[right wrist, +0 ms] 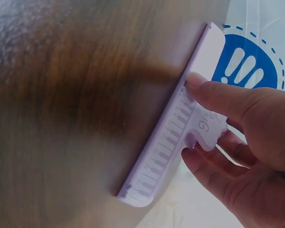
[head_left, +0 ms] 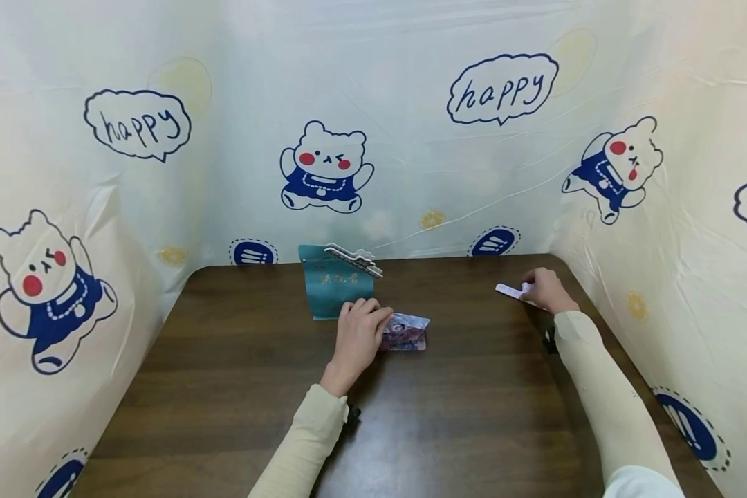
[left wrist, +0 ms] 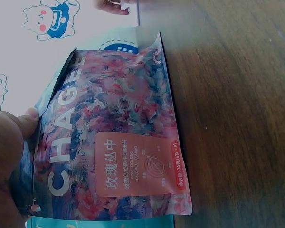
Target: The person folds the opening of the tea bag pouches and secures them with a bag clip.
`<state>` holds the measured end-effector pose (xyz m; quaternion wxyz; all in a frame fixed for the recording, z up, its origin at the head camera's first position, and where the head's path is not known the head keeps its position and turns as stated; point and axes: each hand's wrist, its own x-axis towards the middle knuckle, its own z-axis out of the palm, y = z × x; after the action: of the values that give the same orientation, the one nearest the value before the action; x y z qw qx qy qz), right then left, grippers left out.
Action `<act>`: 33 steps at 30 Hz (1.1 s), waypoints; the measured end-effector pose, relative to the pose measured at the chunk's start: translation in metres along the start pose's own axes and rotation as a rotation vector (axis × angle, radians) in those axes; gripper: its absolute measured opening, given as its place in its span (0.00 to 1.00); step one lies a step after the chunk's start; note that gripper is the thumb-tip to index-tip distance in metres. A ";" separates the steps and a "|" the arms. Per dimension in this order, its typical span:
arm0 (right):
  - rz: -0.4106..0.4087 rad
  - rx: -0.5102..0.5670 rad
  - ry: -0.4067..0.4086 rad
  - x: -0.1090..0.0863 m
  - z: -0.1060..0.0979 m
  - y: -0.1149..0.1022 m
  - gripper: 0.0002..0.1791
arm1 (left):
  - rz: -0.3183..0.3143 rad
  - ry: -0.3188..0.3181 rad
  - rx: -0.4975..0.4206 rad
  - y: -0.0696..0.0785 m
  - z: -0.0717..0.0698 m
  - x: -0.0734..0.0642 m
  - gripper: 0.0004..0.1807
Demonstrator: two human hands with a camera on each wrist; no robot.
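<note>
Near the table's middle my left hand [head_left: 362, 335] grips a tea pouch [head_left: 407, 332] by its top part. The left wrist view shows that pouch [left wrist: 109, 118] close up, with a pink and blue painted pattern, white "CHAGEE" letters and a pink label. My thumb [left wrist: 28, 122] lies at its upper edge; the other fingers are mostly hidden. Towards the table's far right, my right hand [head_left: 548, 290] holds a long lilac bag clip [right wrist: 166, 137] with a piano-key pattern. Thumb and fingers are at the clip's shaped handle [right wrist: 206, 126].
A teal pouch [head_left: 330, 290] stands just behind my left hand, with a black-and-white clip [head_left: 355, 261] across its top corner. Printed cloth [head_left: 411, 173] encloses the wooden table [head_left: 224, 401] at the back and sides.
</note>
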<state>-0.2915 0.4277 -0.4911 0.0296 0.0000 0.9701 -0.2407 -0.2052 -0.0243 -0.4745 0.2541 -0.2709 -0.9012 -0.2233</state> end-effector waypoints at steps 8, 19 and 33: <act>-0.041 0.014 0.010 -0.005 -0.004 -0.006 0.21 | -0.016 -0.023 -0.004 -0.001 -0.001 -0.001 0.08; -0.106 0.044 0.066 -0.016 -0.009 -0.036 0.21 | -0.014 -0.026 -0.002 -0.002 -0.001 -0.001 0.09; -0.251 0.156 0.018 -0.034 -0.003 -0.092 0.18 | -0.027 -0.028 0.008 -0.002 0.000 -0.003 0.09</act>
<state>-0.2591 0.3483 -0.4438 -0.0097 -0.1170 0.9410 -0.3173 -0.2040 -0.0269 -0.4767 0.2397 -0.2607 -0.9092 -0.2192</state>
